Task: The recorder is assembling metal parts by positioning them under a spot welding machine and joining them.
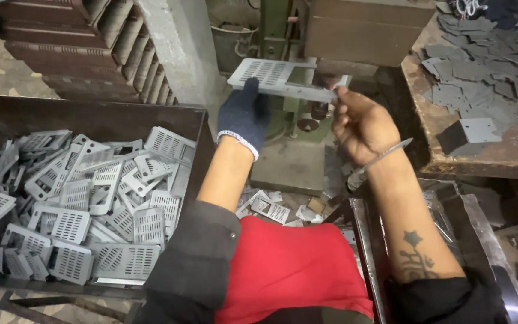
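Both hands closed on one perforated metal plate (277,79), gloved left hand (246,117), bare right hand (361,123)

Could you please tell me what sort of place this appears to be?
Probably a small metal stamping workshop: both hands feed a perforated metal plate into a green press, beside a bin of like plates and a bench strewn with flat blanks.

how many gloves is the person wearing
1. A dark knit glove covers the left hand, which grips the perforated metal plate at the press. The right hand is bare, pinching the plate's other end.
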